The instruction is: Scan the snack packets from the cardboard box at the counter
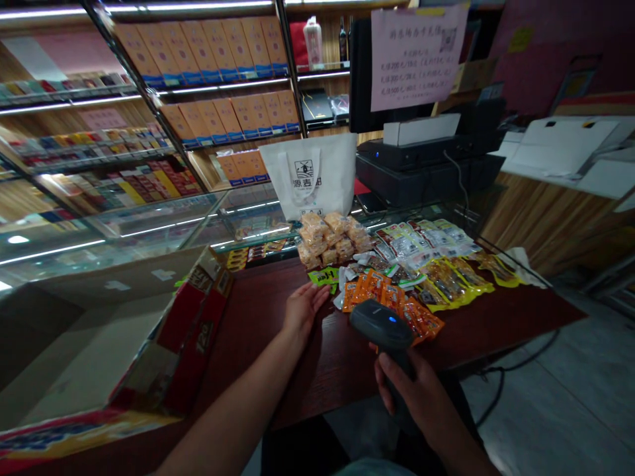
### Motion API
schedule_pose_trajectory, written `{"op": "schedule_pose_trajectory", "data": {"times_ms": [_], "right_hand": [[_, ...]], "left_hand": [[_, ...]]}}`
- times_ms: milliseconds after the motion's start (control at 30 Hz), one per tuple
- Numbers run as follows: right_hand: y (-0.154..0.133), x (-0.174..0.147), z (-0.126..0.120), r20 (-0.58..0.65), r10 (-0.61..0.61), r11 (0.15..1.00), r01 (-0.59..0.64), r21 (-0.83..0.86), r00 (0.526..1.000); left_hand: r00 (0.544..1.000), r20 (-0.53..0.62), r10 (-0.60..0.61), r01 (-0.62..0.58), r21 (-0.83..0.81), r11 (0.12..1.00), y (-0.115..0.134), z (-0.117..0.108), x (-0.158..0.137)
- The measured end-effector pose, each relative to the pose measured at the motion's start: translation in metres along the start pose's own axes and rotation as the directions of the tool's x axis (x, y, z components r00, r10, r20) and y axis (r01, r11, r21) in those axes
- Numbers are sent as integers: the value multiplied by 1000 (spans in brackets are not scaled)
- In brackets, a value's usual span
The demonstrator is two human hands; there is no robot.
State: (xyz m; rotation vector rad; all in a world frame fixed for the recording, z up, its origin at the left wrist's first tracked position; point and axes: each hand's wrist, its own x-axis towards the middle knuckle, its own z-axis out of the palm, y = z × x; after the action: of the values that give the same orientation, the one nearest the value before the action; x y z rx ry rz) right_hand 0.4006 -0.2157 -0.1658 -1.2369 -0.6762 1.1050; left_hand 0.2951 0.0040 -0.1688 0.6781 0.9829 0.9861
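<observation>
My right hand (409,380) is wrapped round the handle of a dark barcode scanner (381,324), which shows a small blue light on top. The scanner's head is over the near edge of several orange snack packets (374,289). My left hand (303,309) rests low over the dark red counter (253,330), fingers stretched out. Its fingertips reach the lower edge of a green snack packet (325,276); whether they press on it I cannot tell. Behind that packet is a pile of clear-wrapped tan snacks (330,238). Yellow-edged packets (454,281) and silver-white packets (421,238) lie to the right.
An open cardboard box (198,330) stands at the left. A white bag (312,172) is upright behind the snacks. Beyond it are a glass display case (208,225), a monitor with a pink notice (417,59), and a black machine (426,165). Stocked shelves line the back.
</observation>
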Motion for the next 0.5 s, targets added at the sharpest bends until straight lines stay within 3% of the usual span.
{"op": "schedule_pose_trajectory", "data": {"times_ms": [133, 267, 367, 500], "right_hand": [[4, 0, 2, 11, 19, 1000, -19, -16, 1000], [11, 3, 4, 39, 57, 998, -55, -40, 998], [20, 5, 5, 85, 94, 991, -85, -101, 992], [32, 12, 6, 171, 160, 977, -132, -168, 972]], "left_hand": [[988, 79, -134, 127, 80, 989, 2, 10, 3], [973, 111, -202, 185, 145, 972, 9, 3, -10], [984, 97, -147, 127, 183, 975, 18, -15, -31], [983, 175, 57, -116, 352, 929, 54, -38, -79]]}}
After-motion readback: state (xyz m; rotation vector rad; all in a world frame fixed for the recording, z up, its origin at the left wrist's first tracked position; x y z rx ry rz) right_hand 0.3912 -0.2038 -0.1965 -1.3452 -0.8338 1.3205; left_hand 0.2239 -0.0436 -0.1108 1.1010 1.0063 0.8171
